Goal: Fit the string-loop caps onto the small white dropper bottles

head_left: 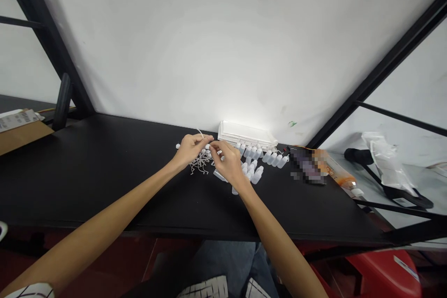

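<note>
My left hand (190,148) and my right hand (228,163) meet over the black table (104,172), fingertips together on a small white piece (208,146); which hand grips it I cannot tell for sure. A thin white strip curves up from the left fingers. Under the hands lies a heap of thin white strips (200,164). Several small white dropper bottles (256,160) lie to the right of my right hand. One small clear bottle (220,175) lies below the right palm.
A white flat tray (247,134) stands against the white wall. An orange packet (333,172) and a blurred dark item lie to the right. A cardboard box (21,130) sits far left. A red stool (384,272) is under the table's right end.
</note>
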Tool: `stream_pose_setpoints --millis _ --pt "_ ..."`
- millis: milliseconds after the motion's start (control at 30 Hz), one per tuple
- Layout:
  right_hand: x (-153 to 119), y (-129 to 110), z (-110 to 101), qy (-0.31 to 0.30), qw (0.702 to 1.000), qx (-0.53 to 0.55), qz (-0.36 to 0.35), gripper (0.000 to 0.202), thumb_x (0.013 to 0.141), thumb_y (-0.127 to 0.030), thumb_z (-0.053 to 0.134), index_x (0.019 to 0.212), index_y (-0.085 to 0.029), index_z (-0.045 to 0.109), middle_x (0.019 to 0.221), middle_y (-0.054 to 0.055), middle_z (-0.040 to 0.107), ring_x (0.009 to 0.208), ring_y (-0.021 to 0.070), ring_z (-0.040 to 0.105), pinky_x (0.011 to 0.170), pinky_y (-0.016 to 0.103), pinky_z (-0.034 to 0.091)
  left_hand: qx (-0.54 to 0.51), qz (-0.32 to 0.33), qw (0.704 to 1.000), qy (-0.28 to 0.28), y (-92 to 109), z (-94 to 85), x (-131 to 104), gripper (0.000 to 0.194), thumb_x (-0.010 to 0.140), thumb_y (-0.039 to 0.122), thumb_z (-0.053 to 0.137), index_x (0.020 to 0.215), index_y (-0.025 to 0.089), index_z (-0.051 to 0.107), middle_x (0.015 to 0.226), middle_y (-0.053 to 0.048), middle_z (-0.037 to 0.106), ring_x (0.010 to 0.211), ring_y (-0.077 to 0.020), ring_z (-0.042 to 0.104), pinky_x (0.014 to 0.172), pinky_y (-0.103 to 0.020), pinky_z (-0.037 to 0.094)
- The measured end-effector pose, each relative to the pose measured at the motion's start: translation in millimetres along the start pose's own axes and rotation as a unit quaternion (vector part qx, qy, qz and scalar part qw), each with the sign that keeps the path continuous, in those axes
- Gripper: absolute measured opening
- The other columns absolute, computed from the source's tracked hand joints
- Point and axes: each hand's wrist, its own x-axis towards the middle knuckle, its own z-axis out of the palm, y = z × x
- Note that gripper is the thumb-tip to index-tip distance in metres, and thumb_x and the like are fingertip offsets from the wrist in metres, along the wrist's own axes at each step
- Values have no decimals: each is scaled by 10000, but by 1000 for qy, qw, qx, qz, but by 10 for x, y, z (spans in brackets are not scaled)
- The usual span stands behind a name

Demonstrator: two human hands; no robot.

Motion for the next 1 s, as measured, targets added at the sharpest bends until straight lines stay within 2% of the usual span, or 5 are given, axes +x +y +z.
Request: stream_pose_setpoints --millis 200,433,567,800,1000 --pt "-16 32 44 -6 999 44 2 226 943 -304 492 1031 -190 665 928 73 680 765 150 639 707 261 538 -27 10 999 18 24 31 -28 309 835 434 634 733 165 747 872 -65 738 894 -216 665 797 -308 508" --pt "16 30 17 23 996 71 40 222 892 -244 513 1029 -192 681 962 74 690 788 155 654 658 262 562 12 -2 1000 0 21 42 -34 474 887 515 532 636 136 666 508 1 544 491 -117 492 492 -243 385" --pt "47 17 -50 22 985 146 86 191 853 -252 574 986 -188 696 926 65 692 768 154 663 589 244 561 32 5 999 -7 101 31 -66 474 896 506 517 621 136 629 434 26 451 418 -97 440 439 -225 343" --pt "52 10 -33 -31 939 311 146 211 789 -337 678 916 -172 708 871 61 674 677 150 653 520 253 568 67 26 995 64 154 6 -84 437 900 512 506 761 137 682 628 -18 629 490 -106 528 440 -198 393" --pt "29 23 -15 -50 945 293 134 245 846 -410 630 917 -187 702 802 45 660 612 141 634 517 259 536 88 12 994 70 126 -4 -87 528 950 541 384 710 145 639 572 -15 574 499 -126 553 464 -211 435"
